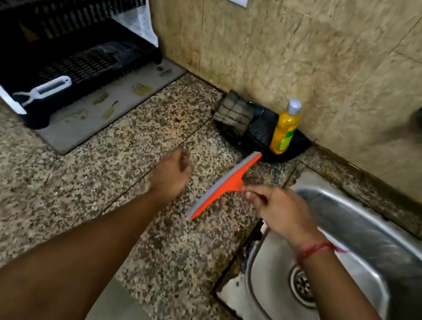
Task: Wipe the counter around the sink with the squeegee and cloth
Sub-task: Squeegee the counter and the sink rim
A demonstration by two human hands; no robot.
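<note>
Your forearms fill the near edge; your right hand point(278, 211) pinches the short handle of the orange plastic squeegee with the grey rubber blade point(223, 186), blade running from 1 to 7 o'clock over the speckled granite counter point(105, 175), just left of the stainless steel sink point(350, 257). Whether the blade touches the stone I can't tell. Your left hand point(172, 174) hovers loosely curled, holding nothing. Squeegee step looks in hand, near its start. Next: press the blade flat and pull water toward the sink rim. Checked grey folded cloth point(233, 114) sits at 12 o'clock in the black corner tray point(295, 146), beside the yellow dish-soap bottle point(286, 128), untouched.
</note>
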